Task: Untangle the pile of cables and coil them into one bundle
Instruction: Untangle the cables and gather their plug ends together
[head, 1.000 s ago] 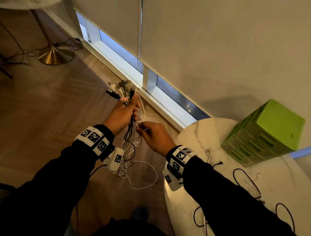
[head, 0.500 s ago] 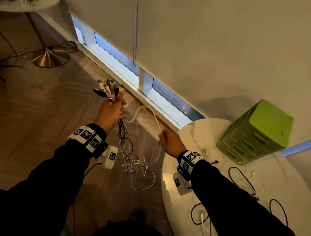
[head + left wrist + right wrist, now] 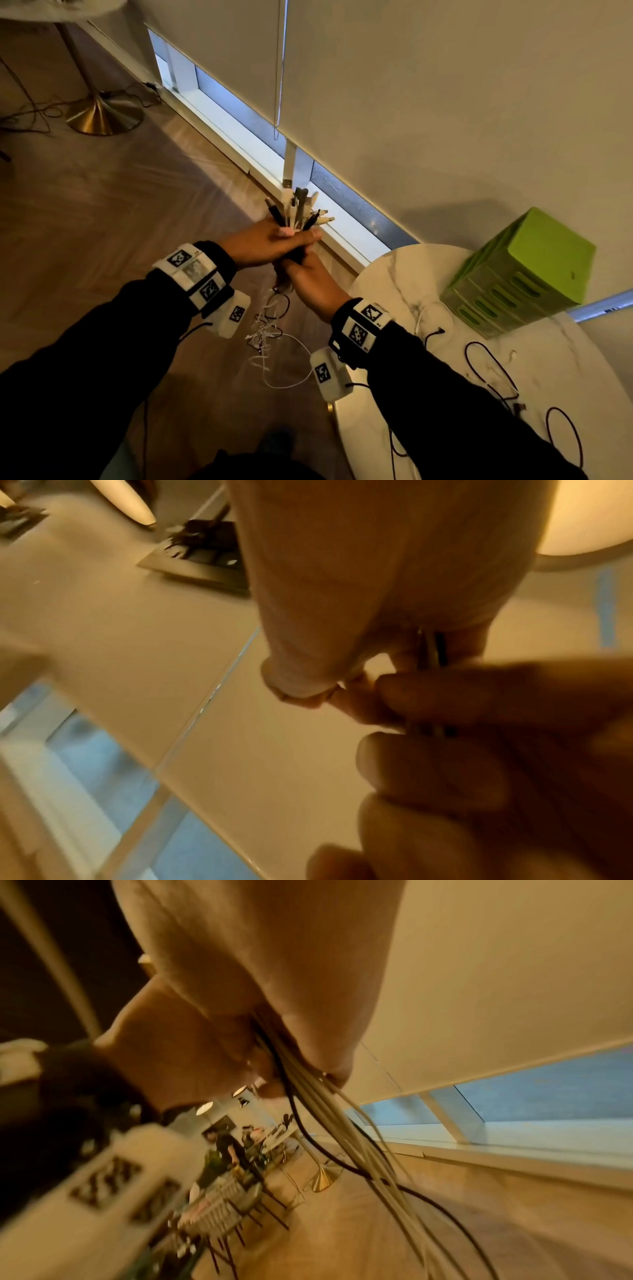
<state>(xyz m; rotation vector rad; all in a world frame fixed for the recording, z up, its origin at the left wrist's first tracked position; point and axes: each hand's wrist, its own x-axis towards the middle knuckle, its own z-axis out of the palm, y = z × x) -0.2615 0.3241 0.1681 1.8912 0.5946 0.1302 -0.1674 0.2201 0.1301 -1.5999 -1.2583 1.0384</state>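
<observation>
- Since both hands are stacked on the same stalk, here's my read from the remote seat: my left hand [image 3: 263, 245] is wrapped round the cables [image 3: 297, 214] just under the plug ends, which fan out above the fist, in mid-air over the wooden floor [image 3: 102, 212] near the window sill [image 3: 236, 137].
- My right hand [image 3: 308, 277] sits directly below it, touching, fingers curled round the same strands — the right wrist view shows white and black leads running out of that fist.
- Below the hands the loose tails [image 3: 265, 337] hang in a messy snarl with one white loop sagging lower.
- Handling-wise: these look light, thin and floppy, and I'd guess the jackets are a bit slick, so strands will slip past each other unless I clamp firmly.
- The plugs are the only stiff bits — a good anchor, but I wouldn't yank on them.
- I'd hold just under the plugs and comb down gently; the snarl could cinch tight.
- A few more dark leads [image 3: 493, 370] lie on the marble table [image 3: 387, 284] beside a green crate [image 3: 524, 270].
</observation>
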